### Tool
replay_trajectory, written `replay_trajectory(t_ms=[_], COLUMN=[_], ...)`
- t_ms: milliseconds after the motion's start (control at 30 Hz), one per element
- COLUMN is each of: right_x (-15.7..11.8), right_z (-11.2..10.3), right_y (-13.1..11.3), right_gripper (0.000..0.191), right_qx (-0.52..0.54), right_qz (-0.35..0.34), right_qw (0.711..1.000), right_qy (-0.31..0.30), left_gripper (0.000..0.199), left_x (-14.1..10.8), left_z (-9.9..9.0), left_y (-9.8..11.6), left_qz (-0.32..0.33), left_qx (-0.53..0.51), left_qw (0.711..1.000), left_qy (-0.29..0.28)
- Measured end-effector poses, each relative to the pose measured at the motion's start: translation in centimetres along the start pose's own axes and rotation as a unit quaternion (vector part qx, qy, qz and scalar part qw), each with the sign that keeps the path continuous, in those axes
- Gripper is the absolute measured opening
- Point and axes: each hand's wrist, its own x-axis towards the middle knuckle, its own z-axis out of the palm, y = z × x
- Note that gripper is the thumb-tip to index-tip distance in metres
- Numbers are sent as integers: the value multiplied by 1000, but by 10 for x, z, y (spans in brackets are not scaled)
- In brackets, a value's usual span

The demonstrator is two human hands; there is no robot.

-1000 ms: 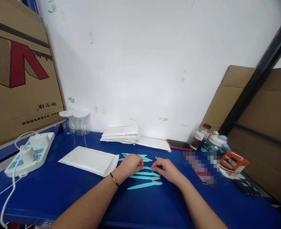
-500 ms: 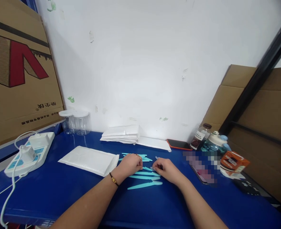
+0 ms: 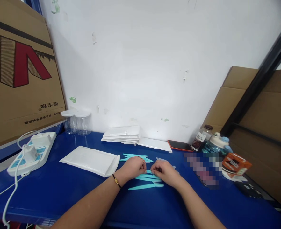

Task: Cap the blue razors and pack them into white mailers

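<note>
Both hands meet over a row of turquoise plastic tools with slim handles [image 3: 145,186] on the blue table. My left hand [image 3: 135,167] is closed, its fingertips pinching one turquoise tool by its handle side. Close on its right, my right hand [image 3: 163,171] has its fingers pressed together at that same tool's other end. Behind my left hand lie more turquoise tools [image 3: 135,156], crossing one another. Small translucent pieces [image 3: 174,167] show partly behind my right hand. To the left rests a white padded envelope [image 3: 90,160], its flap end toward my left hand.
White envelopes [image 3: 121,135] are stacked by the wall, beside a flat white packet [image 3: 154,144] and a phone [image 3: 180,146]. Left stand two clear jars [image 3: 83,124] and a power strip [image 3: 45,154]. Right are bottles [image 3: 202,138], an orange box [image 3: 236,164] and a blurred phone [image 3: 204,171].
My right hand has moved left and down, onto the end of a turquoise tool near my left hand. Translucent pieces now show behind it. The view has shifted slightly.
</note>
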Motion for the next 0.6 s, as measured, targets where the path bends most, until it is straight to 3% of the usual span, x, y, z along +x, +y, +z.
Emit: replay_trajectory(t_ms=[100,233,300,400,600], right_x=[-1,-2,-1,3,13], right_z=[-6,-21,-23,-18,-3], right_y=[7,30,39,41,30], right_gripper=[17,21,21,21,17], right_qx=[5,-51,-85,-133,-279], right_qz=[-5,51,74,73,83], right_qw=[1000,990,983,979,952], right_qy=[17,125,145,138,94], left_gripper=[16,16,20,23,3], left_x=[-1,-9,-14,-17,-14], left_z=[-6,-30,-41,-46,-40], left_y=[-7,-31,-42,-48,-45], left_qz=[-8,-84,-129,-159,-145], left_qx=[-24,41,90,117,113], left_qw=[1000,993,984,979,982], left_qy=[-13,76,82,48,37])
